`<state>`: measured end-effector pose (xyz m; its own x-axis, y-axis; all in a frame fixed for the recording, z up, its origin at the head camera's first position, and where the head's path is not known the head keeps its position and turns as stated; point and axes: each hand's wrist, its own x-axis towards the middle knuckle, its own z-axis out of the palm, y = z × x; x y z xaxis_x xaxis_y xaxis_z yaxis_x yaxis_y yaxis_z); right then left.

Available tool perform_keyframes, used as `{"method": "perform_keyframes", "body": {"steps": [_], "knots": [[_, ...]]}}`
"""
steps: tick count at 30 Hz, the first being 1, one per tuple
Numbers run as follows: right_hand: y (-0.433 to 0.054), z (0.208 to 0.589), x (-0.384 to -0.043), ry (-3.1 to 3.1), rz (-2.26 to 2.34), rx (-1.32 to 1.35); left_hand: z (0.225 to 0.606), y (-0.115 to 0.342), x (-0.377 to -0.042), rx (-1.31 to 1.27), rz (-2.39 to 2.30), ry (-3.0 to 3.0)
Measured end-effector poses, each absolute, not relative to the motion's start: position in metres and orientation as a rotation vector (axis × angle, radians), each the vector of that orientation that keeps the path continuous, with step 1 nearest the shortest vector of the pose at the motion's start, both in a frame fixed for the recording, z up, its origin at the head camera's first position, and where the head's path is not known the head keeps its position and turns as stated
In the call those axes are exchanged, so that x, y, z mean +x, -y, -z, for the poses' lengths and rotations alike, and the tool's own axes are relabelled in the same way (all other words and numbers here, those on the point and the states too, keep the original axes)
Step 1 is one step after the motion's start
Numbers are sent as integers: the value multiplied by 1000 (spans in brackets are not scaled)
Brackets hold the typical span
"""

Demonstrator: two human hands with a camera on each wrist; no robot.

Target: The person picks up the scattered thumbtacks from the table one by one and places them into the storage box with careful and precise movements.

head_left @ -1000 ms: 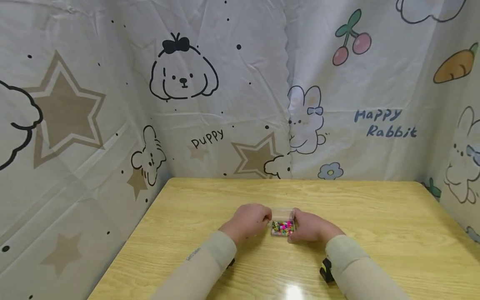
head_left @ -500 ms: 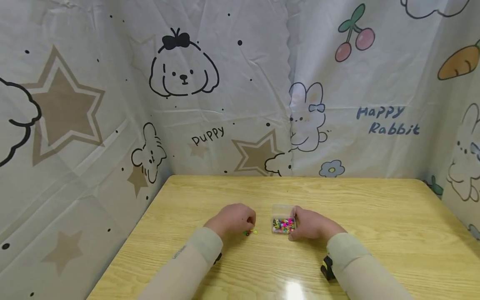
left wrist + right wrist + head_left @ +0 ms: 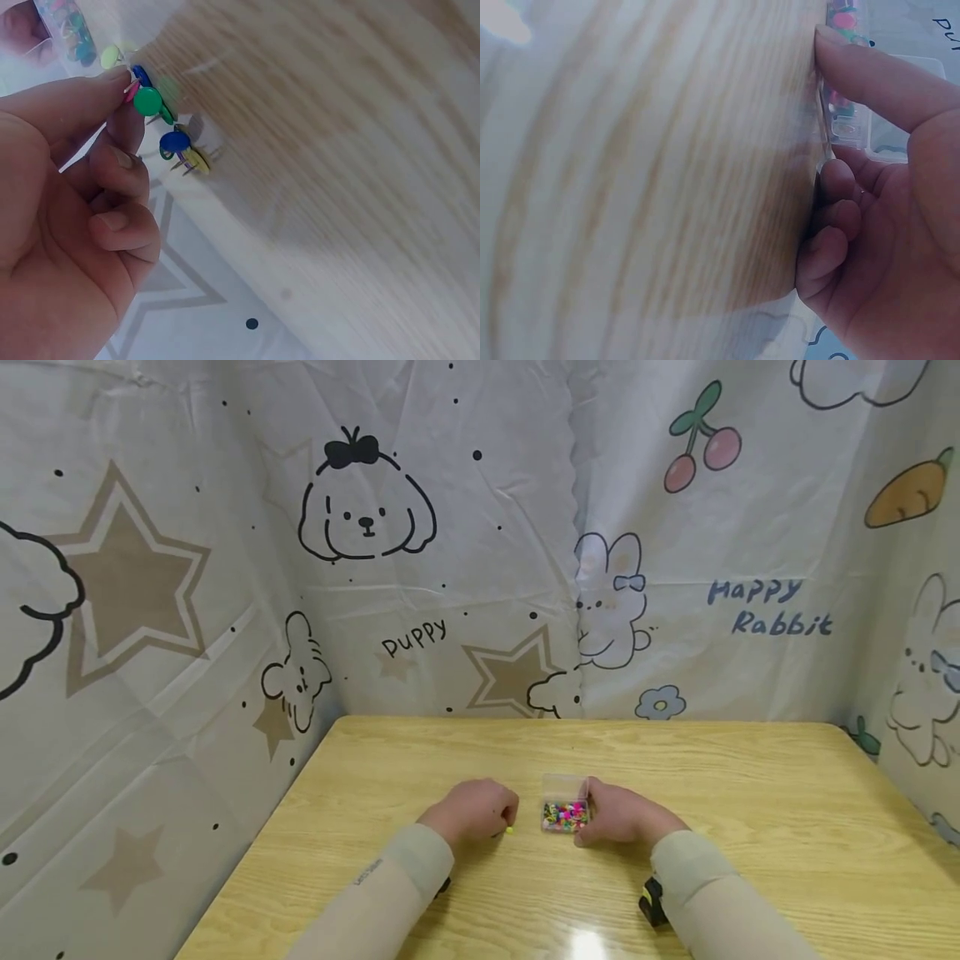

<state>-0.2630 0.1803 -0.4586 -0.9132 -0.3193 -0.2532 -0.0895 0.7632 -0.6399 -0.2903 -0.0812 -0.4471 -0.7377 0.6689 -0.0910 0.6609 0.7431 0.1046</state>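
Coloured thumbtacks fill a small clear plastic box (image 3: 566,817) with its transparent lid (image 3: 565,787) raised at the back. My right hand (image 3: 618,814) grips the box by its right side, thumb in front and fingers behind. To the left of the box, my left hand (image 3: 480,810) is low over the table. In the left wrist view its thumb and forefinger pinch a pink thumbtack (image 3: 132,91), partly hidden by the fingers. Close by on the table lie a green thumbtack (image 3: 148,102), a blue thumbtack (image 3: 175,142) and several others, including a pale yellow thumbtack (image 3: 110,56).
Everything stands on a light wood-grain table (image 3: 420,752). A printed white curtain (image 3: 450,527) hangs behind it and along both sides. Glare shows near the table's front.
My left hand has left the box's left side and gone left to the loose thumbtacks, dipping slightly lower in the last half second. The right hand has kept its grip on the box.
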Motion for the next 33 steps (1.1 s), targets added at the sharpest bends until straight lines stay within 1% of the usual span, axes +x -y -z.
{"method": "perform_keyframes", "body": {"steps": [12,19,26,33], "knots": [[-178,460,-262,-2628,911,-300,445,73,-287,1080,-87,-2875],[-178,459,-263,-2653,878,-313,446,53,-285,1218,-156,-2897],[-178,461,-264,-2657,874,-308,451,35,-280,1325,-48,-2933],[-177,460,-263,-2650,884,-305,452,26,-276,1288,22,-2947]]}}
